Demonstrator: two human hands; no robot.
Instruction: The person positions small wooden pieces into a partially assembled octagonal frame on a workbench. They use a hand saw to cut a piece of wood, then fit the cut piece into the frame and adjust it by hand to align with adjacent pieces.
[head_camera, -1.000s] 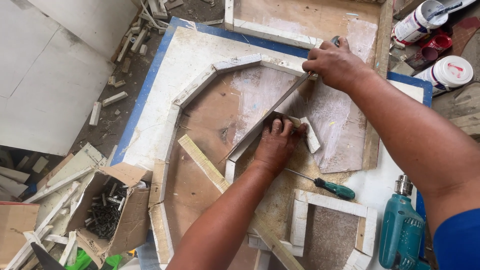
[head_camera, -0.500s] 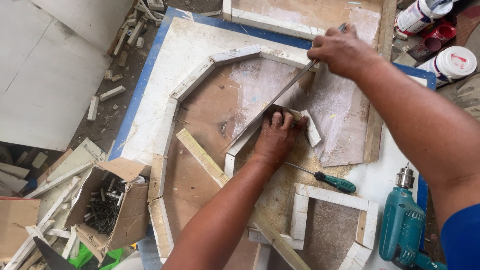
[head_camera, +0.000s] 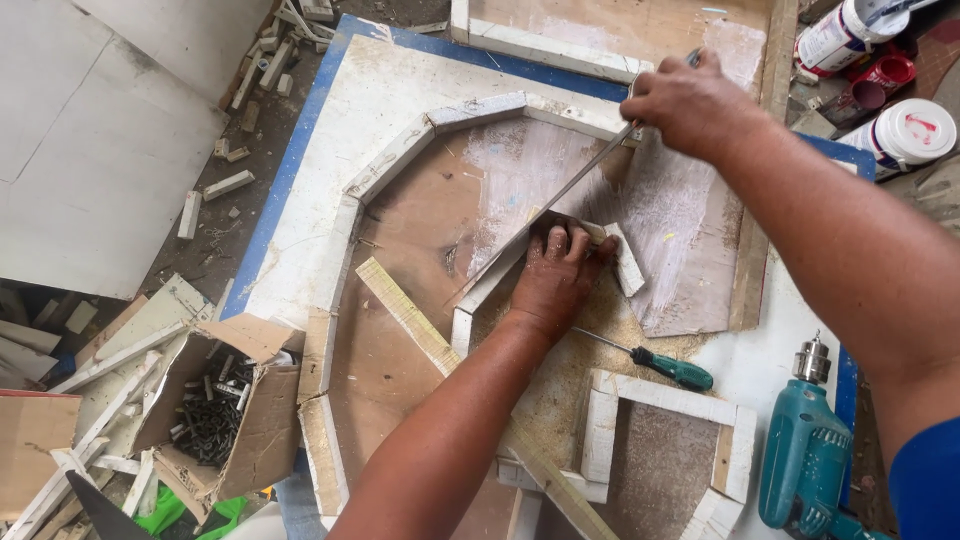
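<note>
A thin metal blade, long and narrow like a hacksaw blade or straightedge, runs slantwise across a white-painted wooden strip near the middle of the table. The right hand is closed around the blade's upper end; the left hand lies flat, fingers spread, pressing down the strip and a short white offcut just beside it.

The blade looks light and springy, likely to bow if pushed from one end, so a grip close to the work would seem steadier. The strip appears stiff, dry and light, apt to slide on the dusty board unless pinned near the cut line, as the left hand does now.

Around them, more white strips form a many-sided frame on a brown plywood sheet smeared with white and strewn with sawdust. A loose bare-wood slat lies slantwise inside the frame. A green-handled screwdriver rests just right of the left wrist, a teal electric drill beyond it, beside a smaller square frame. Paint tins stand at the far right corner.

Off the table's left edge, an open cardboard box of dark screws sits among scattered offcuts on the floor.
</note>
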